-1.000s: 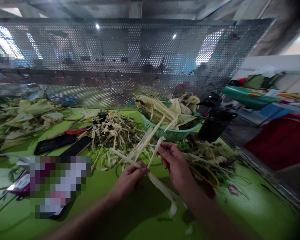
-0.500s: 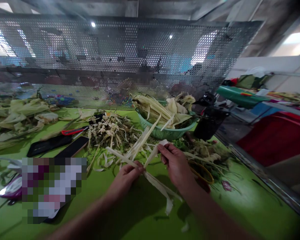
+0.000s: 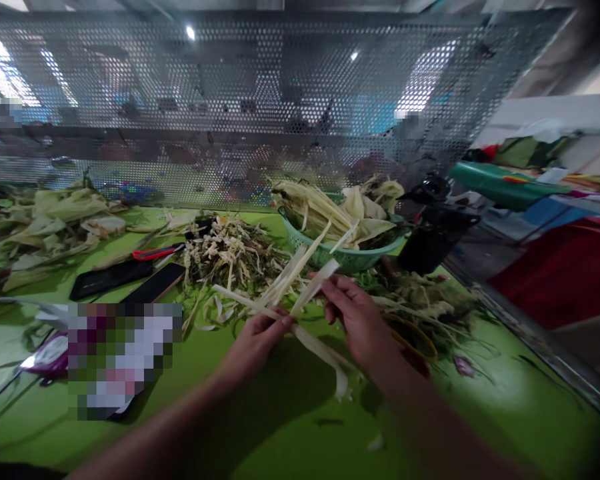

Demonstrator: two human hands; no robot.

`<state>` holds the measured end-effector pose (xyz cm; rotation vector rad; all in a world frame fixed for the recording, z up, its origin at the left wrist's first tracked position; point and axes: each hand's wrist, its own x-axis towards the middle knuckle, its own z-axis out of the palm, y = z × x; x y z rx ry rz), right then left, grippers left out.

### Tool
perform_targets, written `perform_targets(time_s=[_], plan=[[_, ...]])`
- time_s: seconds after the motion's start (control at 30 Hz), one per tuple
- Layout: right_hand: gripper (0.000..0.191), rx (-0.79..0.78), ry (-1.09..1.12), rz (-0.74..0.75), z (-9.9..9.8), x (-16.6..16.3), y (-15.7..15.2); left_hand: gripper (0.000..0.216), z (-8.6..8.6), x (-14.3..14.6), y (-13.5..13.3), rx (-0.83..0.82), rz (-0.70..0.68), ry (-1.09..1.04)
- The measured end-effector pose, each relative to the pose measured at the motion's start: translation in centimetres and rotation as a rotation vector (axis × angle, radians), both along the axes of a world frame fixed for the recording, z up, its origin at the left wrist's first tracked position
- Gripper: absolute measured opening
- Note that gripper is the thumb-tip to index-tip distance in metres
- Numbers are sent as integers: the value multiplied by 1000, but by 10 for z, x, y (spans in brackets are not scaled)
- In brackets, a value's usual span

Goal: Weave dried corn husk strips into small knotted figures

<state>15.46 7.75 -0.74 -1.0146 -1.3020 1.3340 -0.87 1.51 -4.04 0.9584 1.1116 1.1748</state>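
At centre frame the left hand (image 3: 255, 340) has its grip pinched on a bundle of pale husk strips (image 3: 280, 287) where they cross, just above the green bench (image 3: 280, 427), and 1 long end hangs toward the lower right. The right hand (image 3: 357, 320), just beside it, pinches the upper end of 1 of these strips, which slants up toward the teal basket (image 3: 330, 257) of husks at upper centre. A scrap pile (image 3: 230, 253) and 2 dark phones (image 3: 153, 283) lie left of centre, with a perforated screen (image 3: 230, 100) behind.
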Motion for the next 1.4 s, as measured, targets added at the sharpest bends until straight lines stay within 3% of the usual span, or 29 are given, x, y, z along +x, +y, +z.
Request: perform_targets(time_s=[0.17,0.27,0.6,0.8,0.93,1.13,1.3,1.4], plan=[[29,-165,-163,373,4,0,-4,33,7,-6,1,86,115,-33],[29,-197,-224,465,3,3,-4,33,12,-8,1,96,154,-60],[22,-50,-160,264,6,7,1,30,11,-8,0,63,56,32],[22,66,-162,115,-5,3,2,25,8,-6,-1,66,-108,41],[20,100,-306,157,-11,3,5,23,8,-6,-2,88,-137,47],[15,557,-554,75,1,2,-1,28,8,-7,0,133,-57,91],[4,540,-499,90,0,-4,-10,28,3,-1,2,201,-116,152],[7,539,-491,77,-5,-8,-13,23,-3,3,2,220,-154,201]])
